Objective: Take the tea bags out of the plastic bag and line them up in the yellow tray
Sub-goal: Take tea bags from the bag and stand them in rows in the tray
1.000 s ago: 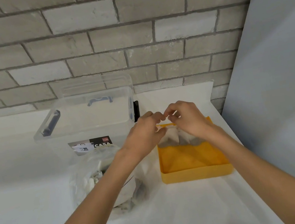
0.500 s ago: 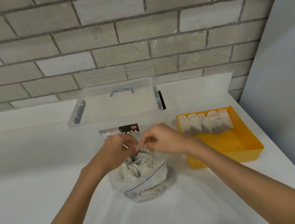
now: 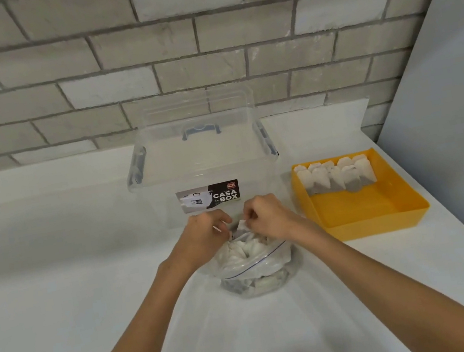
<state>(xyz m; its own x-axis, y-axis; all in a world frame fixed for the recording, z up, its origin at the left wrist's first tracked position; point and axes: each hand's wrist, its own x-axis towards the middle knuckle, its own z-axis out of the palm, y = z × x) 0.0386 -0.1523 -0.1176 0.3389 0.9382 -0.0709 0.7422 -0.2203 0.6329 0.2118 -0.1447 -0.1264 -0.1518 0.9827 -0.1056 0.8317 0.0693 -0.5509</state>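
A clear plastic bag (image 3: pixel 256 267) full of white tea bags stands on the white counter in front of me. My left hand (image 3: pixel 204 236) grips the bag's rim on the left side. My right hand (image 3: pixel 266 219) pinches a tea bag (image 3: pixel 241 226) at the bag's mouth. To the right lies the yellow tray (image 3: pixel 364 214), with a row of several tea bags (image 3: pixel 336 177) leaning along its far end.
A clear storage box (image 3: pixel 200 162) with a "CASA BOX" label stands right behind the bag. A grey brick wall (image 3: pixel 173 62) runs along the back and a pale panel (image 3: pixel 454 105) rises on the right, close to the tray.
Both hands left the yellow tray and moved left to the plastic bag. My right hand now pinches a tea bag at the bag's mouth while my left holds the rim.
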